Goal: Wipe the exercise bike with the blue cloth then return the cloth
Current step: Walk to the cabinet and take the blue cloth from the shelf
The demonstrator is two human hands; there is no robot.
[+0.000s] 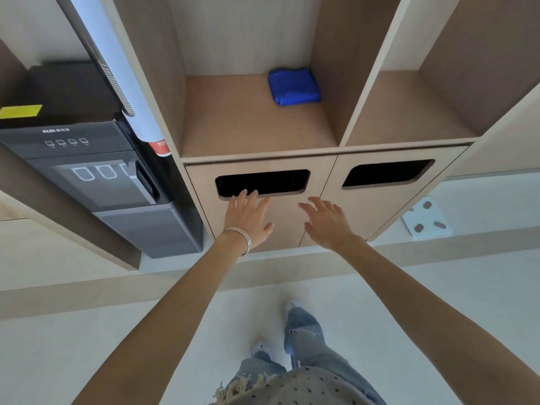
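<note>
Your left hand (248,217) and right hand (328,223): empty, fingers spread. The blue cloth (293,86) lies folded on the shelf (248,127). Likely fetch step; next, reach up and grip it.

pale wood shelving (257,124) with slotted doors (380,197), dark water dispenser (96,176) (left alcove), light floor (73,340)

Silver bangles (248,242); ripped jeans (305,334); dotted top (306,387).
</note>
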